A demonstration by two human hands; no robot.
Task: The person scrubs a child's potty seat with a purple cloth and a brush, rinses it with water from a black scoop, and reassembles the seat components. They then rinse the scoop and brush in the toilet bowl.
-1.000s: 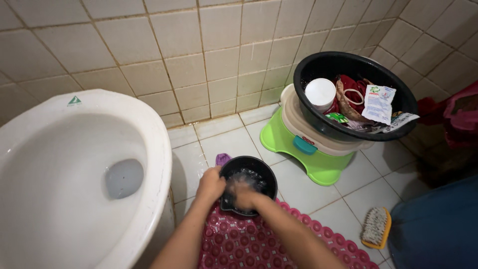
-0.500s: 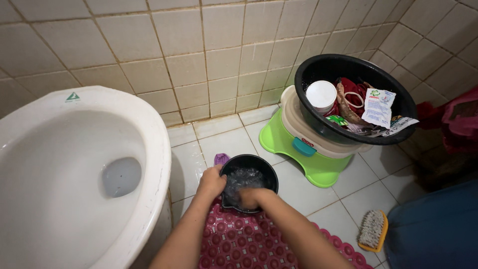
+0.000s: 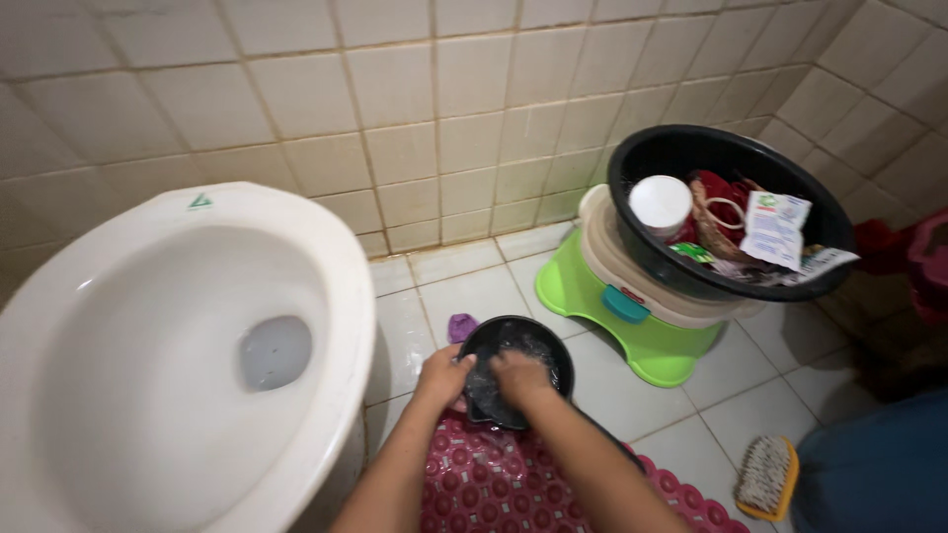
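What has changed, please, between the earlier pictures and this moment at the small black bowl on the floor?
Little has changed. The right hand has shifted slightly inside the small black bowl of sudsy water; the left hand stays at its rim. Whether either hand grips anything cannot be told. The toilet, red mat, green stool, black basin and scrub brush stayed put.

Beside one toilet: two hands, one small black bowl, one black basin, one green potty, one scrub brush.
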